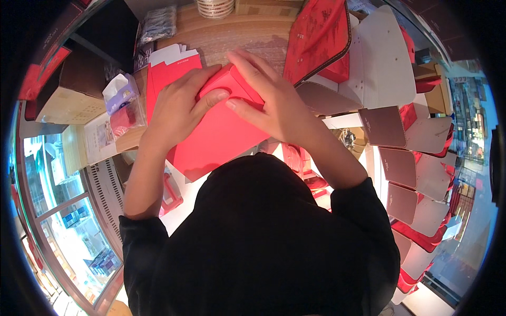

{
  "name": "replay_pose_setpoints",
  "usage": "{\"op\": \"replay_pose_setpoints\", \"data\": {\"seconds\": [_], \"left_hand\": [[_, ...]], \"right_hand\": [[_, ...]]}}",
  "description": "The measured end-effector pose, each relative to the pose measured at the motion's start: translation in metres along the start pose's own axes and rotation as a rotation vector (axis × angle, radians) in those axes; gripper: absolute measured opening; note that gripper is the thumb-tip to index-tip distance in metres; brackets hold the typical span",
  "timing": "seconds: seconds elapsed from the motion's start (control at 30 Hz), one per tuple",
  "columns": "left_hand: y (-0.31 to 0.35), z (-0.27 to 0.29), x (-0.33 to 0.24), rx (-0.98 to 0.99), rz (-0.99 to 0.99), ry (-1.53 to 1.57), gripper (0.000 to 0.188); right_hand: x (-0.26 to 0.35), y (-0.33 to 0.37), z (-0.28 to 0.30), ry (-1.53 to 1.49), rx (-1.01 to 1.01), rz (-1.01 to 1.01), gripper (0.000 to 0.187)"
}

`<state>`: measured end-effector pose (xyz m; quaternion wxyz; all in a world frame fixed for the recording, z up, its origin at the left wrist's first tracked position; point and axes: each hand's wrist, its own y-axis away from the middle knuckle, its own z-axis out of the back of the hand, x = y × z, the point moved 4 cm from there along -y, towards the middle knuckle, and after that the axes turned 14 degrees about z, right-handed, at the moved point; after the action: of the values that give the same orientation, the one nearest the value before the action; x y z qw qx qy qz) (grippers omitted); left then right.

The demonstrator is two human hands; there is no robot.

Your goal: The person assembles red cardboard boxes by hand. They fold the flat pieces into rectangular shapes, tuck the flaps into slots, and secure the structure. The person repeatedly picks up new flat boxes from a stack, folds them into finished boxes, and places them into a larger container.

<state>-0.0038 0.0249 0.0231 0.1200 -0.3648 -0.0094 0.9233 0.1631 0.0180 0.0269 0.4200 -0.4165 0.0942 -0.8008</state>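
Observation:
A red cardboard box (221,139) lies between my hands, its broad flat side toward me and its far end folded up into shape. My left hand (179,108) grips the left side of that end, the thumb pressed on its near face. From the right, my right hand (274,102) holds the same end, fingers stretched along the outer wall and thumb near the left one. Part of the box end is hidden under my fingers. Just beyond my left hand lie flat red carton sheets (161,73) with white tabs on the wooden table (226,45).
A purple tissue pack (120,94) and a brown carton (71,87) stand to the left. Tape rolls (215,7) sit at the far edge. Open boxes with red lining (319,39) crowd the right, several more stacked (403,166) nearer me. A glass display case (79,221) is at lower left.

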Motion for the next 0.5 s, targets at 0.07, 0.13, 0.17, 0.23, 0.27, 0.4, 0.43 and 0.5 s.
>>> {"op": "replay_pose_setpoints", "data": {"seconds": [0.07, 0.13, 0.17, 0.23, 0.27, 0.4, 0.43, 0.5], "left_hand": [[0.0, 0.001, 0.0, -0.012, 0.004, -0.001, 0.047], [0.0, 0.0, 0.001, -0.04, 0.002, -0.008, 0.046], [0.0, 0.001, 0.001, -0.046, 0.016, 0.011, 0.046], [0.0, 0.001, 0.002, -0.057, 0.043, 0.047, 0.045], [-0.001, 0.002, 0.004, -0.077, 0.061, 0.074, 0.044], [0.0, 0.001, 0.007, -0.117, 0.085, 0.108, 0.044], [-0.002, 0.002, 0.006, -0.121, 0.073, 0.101, 0.044], [-0.005, 0.004, 0.006, -0.139, 0.071, 0.13, 0.045]], "right_hand": [[0.0, 0.001, -0.001, -0.001, -0.009, 0.013, 0.063], [-0.003, 0.001, -0.001, -0.081, -0.049, 0.014, 0.064], [-0.005, 0.001, 0.0, -0.12, -0.07, 0.015, 0.064], [-0.008, 0.002, 0.004, -0.255, -0.086, -0.027, 0.063], [-0.009, 0.002, 0.007, -0.323, -0.094, -0.047, 0.063], [-0.006, -0.005, 0.012, -0.139, 0.007, 0.096, 0.059], [-0.007, -0.009, 0.015, -0.17, -0.015, 0.093, 0.057], [-0.01, -0.017, 0.023, -0.317, -0.047, 0.029, 0.052]]}}
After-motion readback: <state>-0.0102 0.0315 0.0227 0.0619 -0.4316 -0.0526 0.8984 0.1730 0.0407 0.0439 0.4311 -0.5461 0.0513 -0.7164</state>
